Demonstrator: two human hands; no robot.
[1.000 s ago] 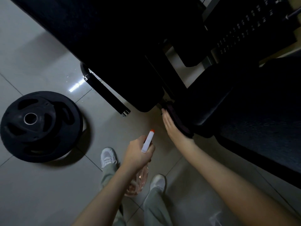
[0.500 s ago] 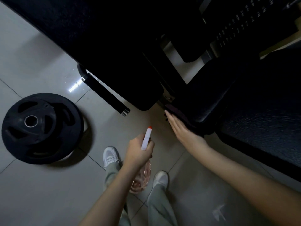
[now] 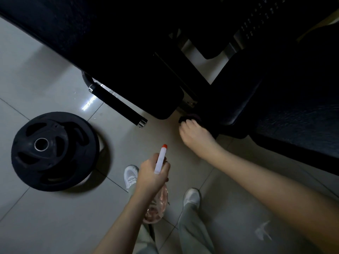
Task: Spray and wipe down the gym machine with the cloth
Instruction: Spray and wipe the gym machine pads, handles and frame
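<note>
Pale tiled floor (image 3: 55, 70), dim light; right hand (image 3: 194, 134) curled over dark cloth (image 3: 189, 118) at near corner of gym machine pad (image 3: 238, 107); left hand (image 3: 152, 173) wrapped round spray bottle (image 3: 161, 160), near centre. Risk: bunched cloth slips off pad edge; stray spray slicks tiles

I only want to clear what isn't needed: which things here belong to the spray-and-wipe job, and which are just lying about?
Part of the job:
- spray bottle, held in the left hand
- dark cloth, gripped by the right hand
- black pad of the gym machine, where the cloth sits

Lying about:
- weight plate, flat on the floor tiles
</note>
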